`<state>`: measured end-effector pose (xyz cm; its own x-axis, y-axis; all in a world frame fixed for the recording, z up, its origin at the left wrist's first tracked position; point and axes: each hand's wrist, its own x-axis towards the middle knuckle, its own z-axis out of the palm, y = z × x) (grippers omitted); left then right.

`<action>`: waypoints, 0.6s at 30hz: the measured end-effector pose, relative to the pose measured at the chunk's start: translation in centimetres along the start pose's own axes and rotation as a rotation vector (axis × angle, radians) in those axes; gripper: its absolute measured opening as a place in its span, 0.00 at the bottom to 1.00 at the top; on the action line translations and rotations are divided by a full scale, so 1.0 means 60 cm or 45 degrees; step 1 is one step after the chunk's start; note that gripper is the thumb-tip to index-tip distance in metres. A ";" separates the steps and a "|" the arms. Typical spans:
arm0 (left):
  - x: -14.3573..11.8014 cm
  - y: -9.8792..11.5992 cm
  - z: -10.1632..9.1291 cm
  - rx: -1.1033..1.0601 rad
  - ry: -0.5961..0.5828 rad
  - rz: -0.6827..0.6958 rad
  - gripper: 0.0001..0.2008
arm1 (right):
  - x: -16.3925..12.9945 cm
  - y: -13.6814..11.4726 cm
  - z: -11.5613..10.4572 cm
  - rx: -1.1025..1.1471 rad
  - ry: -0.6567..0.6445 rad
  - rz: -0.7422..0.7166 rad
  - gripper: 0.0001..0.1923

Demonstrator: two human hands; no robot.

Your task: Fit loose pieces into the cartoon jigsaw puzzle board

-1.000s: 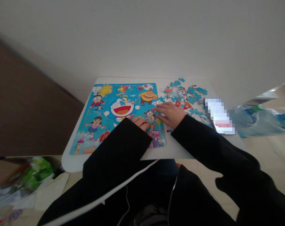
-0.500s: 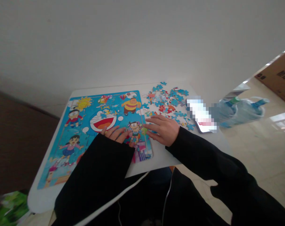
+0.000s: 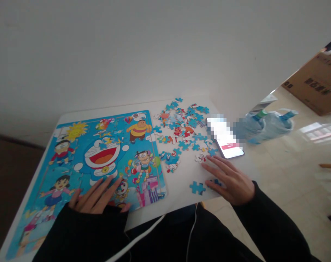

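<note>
Sliding off the puzzle's right edge, our right hand (image 3: 231, 180) has come over the bare table at the right of the frame, while our left hand (image 3: 95, 196) has drawn back toward the lower left. Our right fingers are spread, with a white face piece (image 3: 200, 157) at the tips and blue pieces (image 3: 197, 187) by the thumb; whether they touch any, we cannot tell. Our left fingers lie loosely fanned over the puzzle (image 3: 99, 171), pinching nothing that we can see.

That puzzle fills the left and lower left of the frame, lying flat: bright blue, with a round cartoon cat, its red mouth wide, in the middle, a yellow sun at upper left, smaller figures around it and pink-purple buildings at lower right. Loose pieces (image 3: 177, 131), mostly blue with some red, are strewn right of it. Beyond them we see a lit phone (image 3: 228, 142) on the white table (image 3: 181, 178), then clear jugs (image 3: 277, 125) and a cardboard box (image 3: 315, 83) at upper right.
</note>
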<state>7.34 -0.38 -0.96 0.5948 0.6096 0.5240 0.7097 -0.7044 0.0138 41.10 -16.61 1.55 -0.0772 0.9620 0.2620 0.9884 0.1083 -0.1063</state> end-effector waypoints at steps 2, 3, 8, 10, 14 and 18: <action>0.000 0.004 0.001 -0.036 -0.019 -0.046 0.24 | -0.008 -0.022 0.012 -0.020 -0.039 0.039 0.25; 0.000 0.006 0.002 -0.054 -0.034 -0.068 0.24 | -0.008 -0.031 0.018 -0.050 -0.069 0.060 0.26; 0.000 0.014 0.007 -0.106 -0.035 -0.095 0.25 | 0.030 -0.058 0.047 -0.167 -0.167 0.074 0.27; 0.000 0.016 0.008 -0.110 -0.016 -0.092 0.24 | 0.055 -0.059 0.051 -0.165 -0.170 0.024 0.27; 0.002 0.013 0.007 -0.101 -0.015 -0.059 0.25 | 0.114 -0.023 0.032 -0.169 -0.130 0.025 0.27; 0.001 0.011 0.003 -0.084 0.014 -0.002 0.26 | 0.174 0.060 0.001 -0.312 -0.054 0.378 0.23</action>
<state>7.93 -0.72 -1.07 0.5891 0.6071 0.5333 0.6842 -0.7258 0.0705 43.82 -6.14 3.85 0.2167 0.9525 0.2137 0.9701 -0.2347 0.0621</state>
